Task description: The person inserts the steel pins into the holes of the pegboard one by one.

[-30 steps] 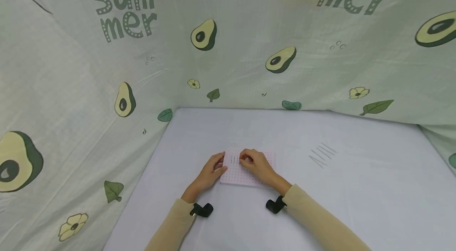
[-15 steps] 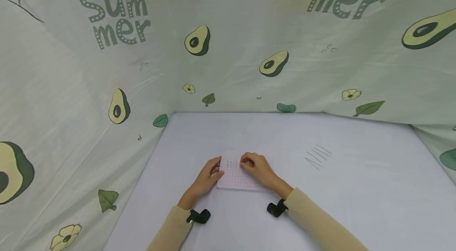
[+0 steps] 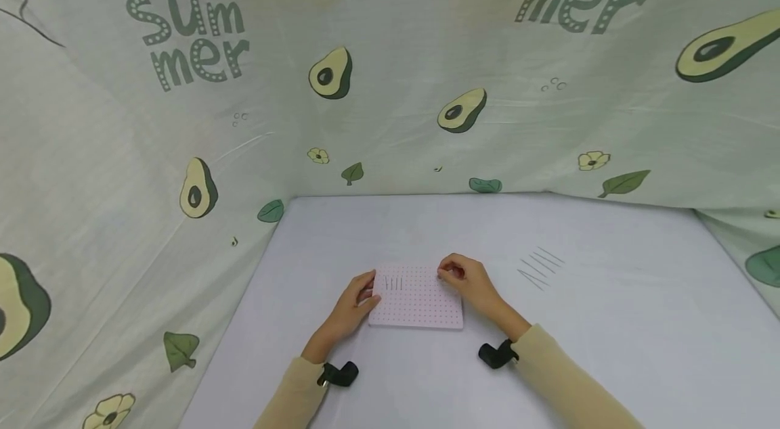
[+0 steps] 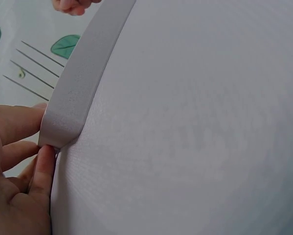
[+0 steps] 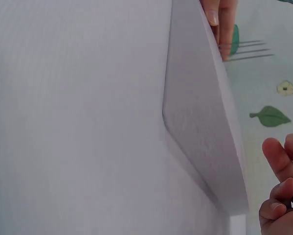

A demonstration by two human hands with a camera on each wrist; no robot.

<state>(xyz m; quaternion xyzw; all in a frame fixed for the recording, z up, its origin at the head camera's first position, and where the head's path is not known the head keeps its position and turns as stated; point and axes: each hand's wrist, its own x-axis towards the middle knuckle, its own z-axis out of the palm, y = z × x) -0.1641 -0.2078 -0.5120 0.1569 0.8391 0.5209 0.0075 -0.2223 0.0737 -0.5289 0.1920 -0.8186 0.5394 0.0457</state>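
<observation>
Board: the pink board lies flat on the desk between the two hands, a spot that probably suits both reaches.
Standing pins: four thin pins rise in a row from the board's far left part; their even line suggests its holes keep them up.
Loose pins: five more pins lie on the desk right of the board, slanted and mostly apart, perhaps so each can be picked up singly.
Left hand: the left hand has its thumb and fingers clamped on the board's left edge, most likely to stop it sliding.
Right hand: the right hand hangs by the board's far right part, fingers loosely bent, thumb and forefinger tips close; no pin shows there, and whether the tips touch cannot be told.
Cloth: a printed cloth hangs beyond the desk's far edge, presumably as a screen.
</observation>
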